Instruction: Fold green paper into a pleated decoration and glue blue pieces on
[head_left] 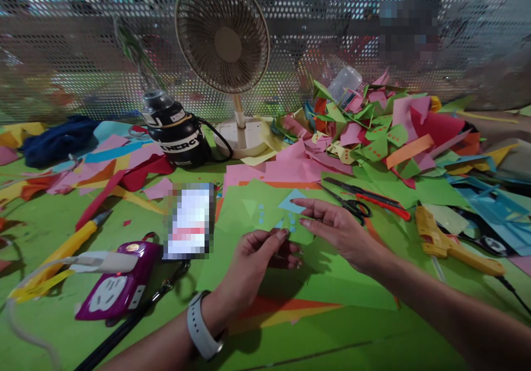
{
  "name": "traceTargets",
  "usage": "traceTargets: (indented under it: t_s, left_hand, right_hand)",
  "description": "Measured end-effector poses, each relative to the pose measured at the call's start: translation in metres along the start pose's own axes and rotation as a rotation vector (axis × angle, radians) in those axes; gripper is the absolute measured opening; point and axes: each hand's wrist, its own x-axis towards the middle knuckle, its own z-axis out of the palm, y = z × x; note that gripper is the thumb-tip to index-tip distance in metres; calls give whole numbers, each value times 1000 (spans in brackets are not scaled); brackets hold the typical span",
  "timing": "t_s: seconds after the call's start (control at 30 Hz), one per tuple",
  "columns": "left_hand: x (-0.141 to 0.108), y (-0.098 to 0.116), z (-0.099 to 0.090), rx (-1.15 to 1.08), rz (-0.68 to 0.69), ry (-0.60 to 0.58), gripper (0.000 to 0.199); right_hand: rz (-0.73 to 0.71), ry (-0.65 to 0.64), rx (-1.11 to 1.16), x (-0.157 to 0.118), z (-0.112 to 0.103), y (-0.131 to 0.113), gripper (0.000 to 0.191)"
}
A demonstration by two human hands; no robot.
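Over a green paper sheet (340,282) my two hands are close together. The thumb of my left hand (263,249) is pressed toward its fingers, near a small light-blue piece; what it grips is too small to make out. My right hand (332,227) has its thumb and index finger apart, by a light-blue paper piece (291,200) and a small green piece with blue squares (305,231). Whether the right fingers hold either piece is unclear. Small blue squares (261,214) lie on the green sheet left of them.
Black scissors (346,202) and a red cutter (385,204) lie behind my right hand. A yellow glue gun (452,244) is at right, a phone (189,221) and purple device (118,282) at left. Behind stand a black bottle (178,136), a fan (227,45) and heaped paper scraps (352,127).
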Motion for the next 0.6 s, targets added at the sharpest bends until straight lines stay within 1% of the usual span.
traceTargets:
  t_s: [0.3,0.6]
  left_hand:
    - [2,-1,0,-9,4,-21,26]
    - [2,-3,0,77,3,44,27]
  right_hand:
    - [53,-13,88,-1,2,-1,48]
    - [34,-24,113,-2,3,2,50]
